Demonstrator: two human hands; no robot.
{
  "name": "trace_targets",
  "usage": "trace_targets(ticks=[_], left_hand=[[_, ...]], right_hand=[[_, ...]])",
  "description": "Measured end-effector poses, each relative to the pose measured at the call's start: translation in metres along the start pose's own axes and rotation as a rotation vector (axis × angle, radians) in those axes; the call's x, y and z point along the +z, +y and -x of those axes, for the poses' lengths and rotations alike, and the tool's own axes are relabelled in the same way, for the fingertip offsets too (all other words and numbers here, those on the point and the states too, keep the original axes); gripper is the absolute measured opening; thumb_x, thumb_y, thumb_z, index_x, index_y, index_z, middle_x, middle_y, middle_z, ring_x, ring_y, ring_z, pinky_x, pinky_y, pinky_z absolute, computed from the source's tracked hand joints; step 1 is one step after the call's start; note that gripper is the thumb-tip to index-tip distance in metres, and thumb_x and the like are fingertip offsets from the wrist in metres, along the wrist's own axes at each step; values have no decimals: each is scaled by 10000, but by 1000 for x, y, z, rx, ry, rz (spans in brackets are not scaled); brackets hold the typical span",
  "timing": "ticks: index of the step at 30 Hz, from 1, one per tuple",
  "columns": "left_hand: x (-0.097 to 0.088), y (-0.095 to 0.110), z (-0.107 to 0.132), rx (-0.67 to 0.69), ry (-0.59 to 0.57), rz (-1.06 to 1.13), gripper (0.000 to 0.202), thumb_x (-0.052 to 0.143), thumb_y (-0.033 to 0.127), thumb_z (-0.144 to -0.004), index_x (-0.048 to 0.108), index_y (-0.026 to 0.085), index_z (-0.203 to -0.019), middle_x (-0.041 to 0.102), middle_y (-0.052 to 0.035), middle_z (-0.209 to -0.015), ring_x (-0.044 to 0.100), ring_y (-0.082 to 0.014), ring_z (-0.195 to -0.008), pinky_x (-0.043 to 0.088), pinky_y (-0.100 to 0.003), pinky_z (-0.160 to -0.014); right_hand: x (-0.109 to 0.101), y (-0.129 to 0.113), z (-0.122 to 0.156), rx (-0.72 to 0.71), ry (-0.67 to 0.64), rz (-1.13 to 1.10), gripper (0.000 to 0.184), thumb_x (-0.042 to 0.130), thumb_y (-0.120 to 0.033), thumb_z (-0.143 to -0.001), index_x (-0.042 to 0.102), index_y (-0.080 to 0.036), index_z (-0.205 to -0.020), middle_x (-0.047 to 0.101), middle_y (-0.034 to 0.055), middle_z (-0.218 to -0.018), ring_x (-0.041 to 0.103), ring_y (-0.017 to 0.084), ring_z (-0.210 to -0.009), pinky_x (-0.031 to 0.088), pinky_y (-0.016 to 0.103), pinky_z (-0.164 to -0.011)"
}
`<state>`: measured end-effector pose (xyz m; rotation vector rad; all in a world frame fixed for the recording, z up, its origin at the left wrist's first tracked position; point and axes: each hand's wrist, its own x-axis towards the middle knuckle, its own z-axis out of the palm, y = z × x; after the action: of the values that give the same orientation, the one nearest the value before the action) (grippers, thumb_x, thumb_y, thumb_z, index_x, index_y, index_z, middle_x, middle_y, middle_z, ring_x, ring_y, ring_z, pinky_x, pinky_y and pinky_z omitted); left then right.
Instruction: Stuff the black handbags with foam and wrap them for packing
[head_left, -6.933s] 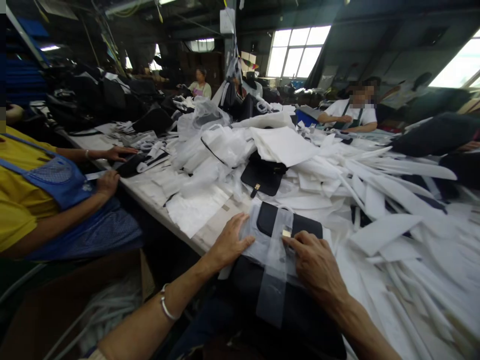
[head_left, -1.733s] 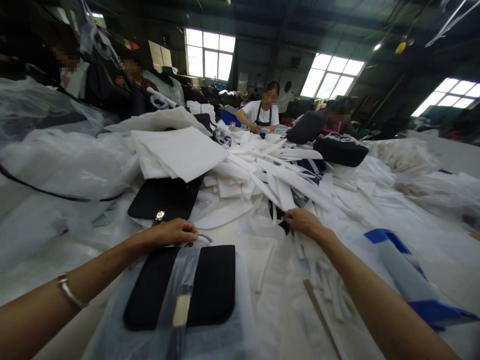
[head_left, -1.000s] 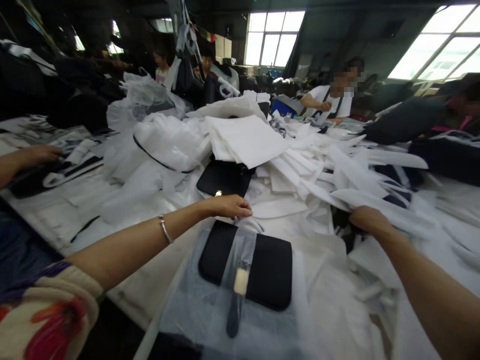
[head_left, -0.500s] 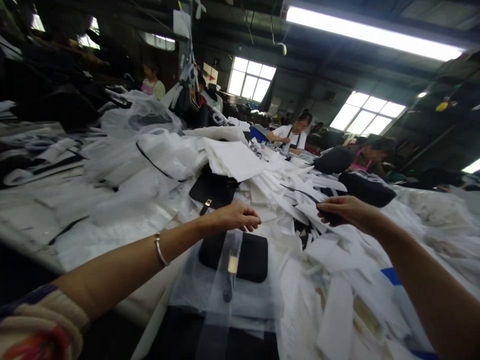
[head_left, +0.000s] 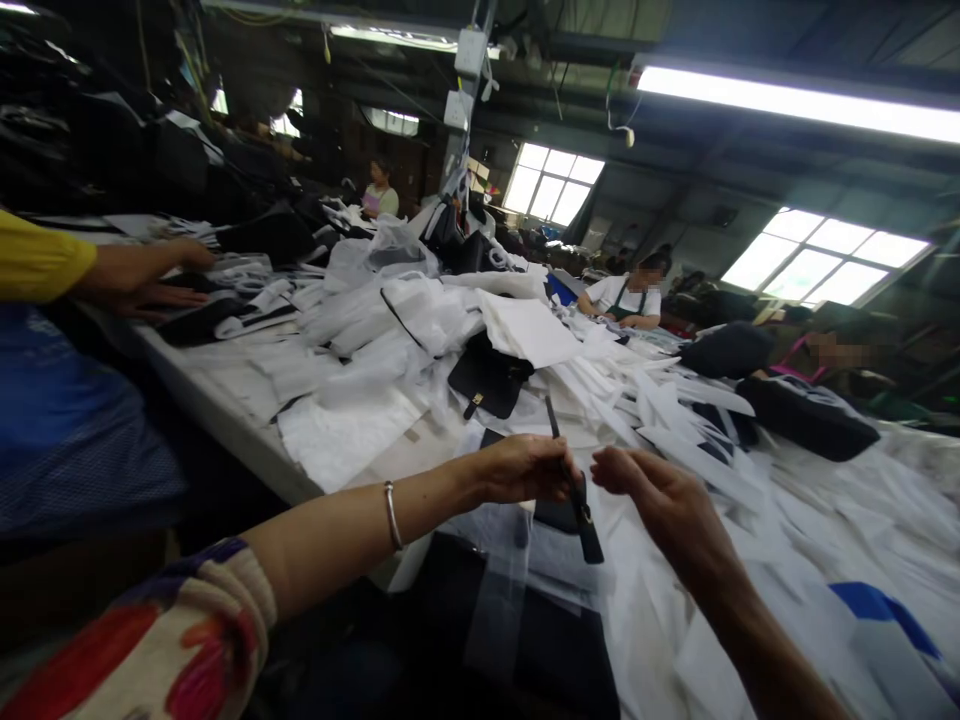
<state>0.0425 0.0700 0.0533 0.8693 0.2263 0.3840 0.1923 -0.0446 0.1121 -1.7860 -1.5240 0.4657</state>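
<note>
My left hand (head_left: 529,468), with a silver bangle at its wrist, is closed on a narrow black strap (head_left: 587,535) with a small metal fitting near its lower end. The strap slants down from the fingers. Close by on the right, my right hand (head_left: 667,500) is apart from the strap, its fingers loosely bent and nothing visible in them. Below my left hand lies a black bag (head_left: 559,515), partly hidden by the hand and translucent wrapping (head_left: 499,590). Farther back, a black flap bag (head_left: 491,385) with a gold clasp lies partly beneath a white sheet (head_left: 529,328).
White sheets and strips (head_left: 780,530) cover much of the table (head_left: 262,440). At left, a co-worker's hand (head_left: 161,285) with a yellow sleeve rests on the piled pieces. Dark padded pieces (head_left: 806,415) lie at right. Other people sit farther back.
The black strap has passed from my right hand into my left. My right hand has come inward beside it. The view has swung left, bringing a yellow-sleeved co-worker into sight.
</note>
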Motion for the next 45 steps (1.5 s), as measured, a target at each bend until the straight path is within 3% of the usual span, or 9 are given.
trace_targets(ticks=[5,9,11,15,17,22,27,37,45], left_hand=[[3,-25,-2,-60,-309,-39,407,769,504,-699,643,123,-769,654,-33,-775,589,-111,-631,460,-256,-650],[-9,-19,-3,-151,-399,-265,557,679,673,-702,680,131,-832,675,-62,-841,623,-150,-689,500,-295,-687],[-24,3,-3,-115,-287,-598,525,572,635,-814,691,127,-875,686,-73,-861,638,-164,-722,503,-293,-694],[-68,47,-28,74,262,-1266,301,508,371,-886,703,143,-875,697,-48,-851,623,-166,-803,446,-248,-721],[-92,55,-50,47,326,-1357,222,562,311,-838,715,153,-866,692,-41,-839,604,-186,-836,418,-258,-748],[-131,42,-97,-163,138,-1312,132,634,249,-767,716,146,-762,627,3,-665,537,-144,-685,372,-233,-656],[-147,32,-109,-332,-52,-1097,235,678,335,-749,722,147,-883,601,29,-651,455,-94,-576,337,-216,-565],[-153,31,-106,-399,-27,-794,299,720,259,-641,715,158,-923,647,3,-734,466,-68,-563,291,-187,-506],[-152,36,-103,-337,17,-840,370,669,247,-712,685,130,-1063,677,-40,-915,538,-99,-687,369,-196,-573]], right_hand=[[25,6,-20,324,-207,-814,511,736,-619,-735,720,-170,-979,743,99,-966,686,247,-977,527,359,-905],[44,17,-32,357,-97,-1067,430,892,-459,-609,712,-171,-873,725,30,-753,693,148,-748,560,230,-739],[47,26,-43,383,-96,-996,449,885,-440,-631,713,-141,-919,723,48,-742,682,142,-671,561,213,-632],[49,44,-76,513,-216,-805,309,816,-310,-740,698,-87,-919,721,100,-751,686,167,-631,578,240,-559],[52,50,-92,573,-252,-724,219,773,-245,-781,690,-75,-891,717,117,-735,687,170,-609,591,252,-561],[60,62,-121,655,-311,-611,89,676,-152,-852,673,-74,-894,724,128,-758,702,173,-621,603,255,-577],[64,71,-136,689,-444,-549,95,628,-164,-873,625,-122,-788,699,64,-694,643,115,-531,547,196,-501],[56,63,-157,575,-599,-90,84,652,-204,-744,621,-152,-686,542,-41,-467,385,40,-333,249,148,-320],[45,55,-166,596,-615,-40,101,701,-183,-703,604,-168,-680,569,-18,-465,410,62,-309,304,157,-294]])
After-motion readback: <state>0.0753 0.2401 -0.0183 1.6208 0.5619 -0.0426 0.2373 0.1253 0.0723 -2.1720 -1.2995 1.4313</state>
